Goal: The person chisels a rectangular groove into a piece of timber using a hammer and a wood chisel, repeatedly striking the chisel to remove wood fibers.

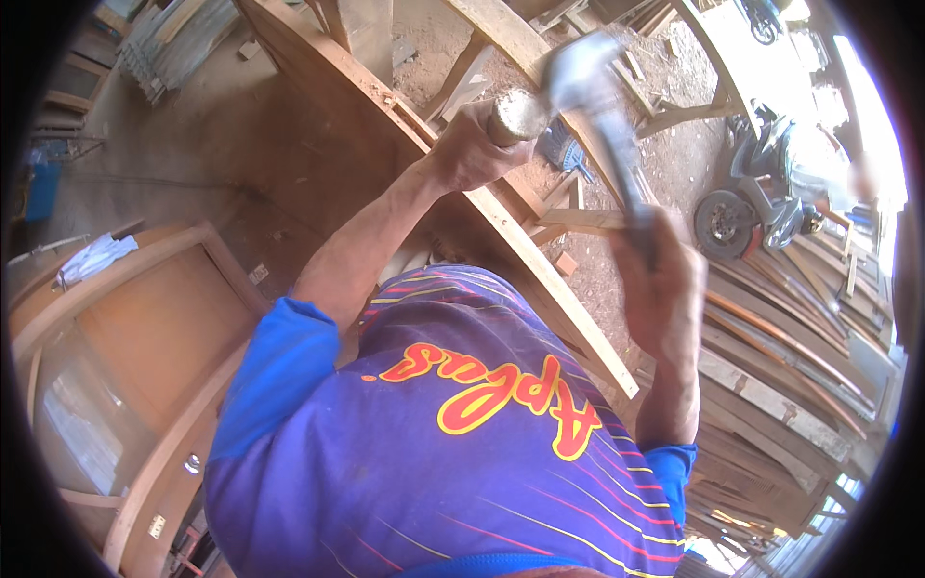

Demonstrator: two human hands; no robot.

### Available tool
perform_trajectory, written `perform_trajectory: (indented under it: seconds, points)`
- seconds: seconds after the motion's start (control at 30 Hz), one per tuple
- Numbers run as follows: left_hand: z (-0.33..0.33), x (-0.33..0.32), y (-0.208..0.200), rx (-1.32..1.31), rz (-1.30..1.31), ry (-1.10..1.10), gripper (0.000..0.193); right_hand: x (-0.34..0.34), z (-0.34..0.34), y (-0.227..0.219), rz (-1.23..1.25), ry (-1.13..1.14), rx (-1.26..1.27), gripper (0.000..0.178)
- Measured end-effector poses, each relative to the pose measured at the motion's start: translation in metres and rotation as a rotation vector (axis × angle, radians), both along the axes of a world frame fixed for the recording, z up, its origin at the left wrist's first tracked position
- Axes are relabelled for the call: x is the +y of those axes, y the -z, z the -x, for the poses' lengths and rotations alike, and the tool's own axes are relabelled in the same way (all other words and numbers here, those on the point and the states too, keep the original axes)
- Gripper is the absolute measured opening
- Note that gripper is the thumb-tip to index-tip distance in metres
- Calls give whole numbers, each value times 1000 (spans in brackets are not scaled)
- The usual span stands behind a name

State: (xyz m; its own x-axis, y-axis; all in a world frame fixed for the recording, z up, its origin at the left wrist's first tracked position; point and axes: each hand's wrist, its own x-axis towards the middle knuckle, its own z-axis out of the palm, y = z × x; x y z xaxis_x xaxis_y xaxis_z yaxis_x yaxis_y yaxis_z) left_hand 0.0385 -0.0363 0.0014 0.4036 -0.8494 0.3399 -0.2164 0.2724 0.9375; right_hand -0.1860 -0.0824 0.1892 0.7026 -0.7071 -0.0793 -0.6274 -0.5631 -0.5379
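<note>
In the head view, a round-ended handle [518,117] is gripped by the curled fingers of the left hand [464,154], over a wooden beam [541,264]. A blurred hammer [618,146] is held in the right hand's [660,281] wrapped fingers, its head seen near the handle's end.

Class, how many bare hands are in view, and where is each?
2. The left bare hand, over the long pale wooden beam, grips a round, pale-topped handle; the right bare hand, right of it, holds a blurred, dark-handled metal hammer.
</note>
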Motion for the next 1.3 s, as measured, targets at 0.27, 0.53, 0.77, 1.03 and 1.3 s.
perform_trajectory:
  seconds: [0.27,0.53,0.77,1.03,1.3]
  points:
    - [3,-8,0,81,-116,116,31,-44,26,-57,257,-39,-688,16]
    - [-18,4,6,-71,-53,34,22,-14,-21,-29,365,-229,79,15]
    - [-5,-5,-1,-30,25,44,12,-30,-16,-89,971,-6,-408,7]
    - [-14,-1,2,3,-64,68,14,-5,-12,22,-1,-70,11,19]
    - [-21,-20,5,-214,224,-139,8,-8,44,164,-261,430,-56,19]
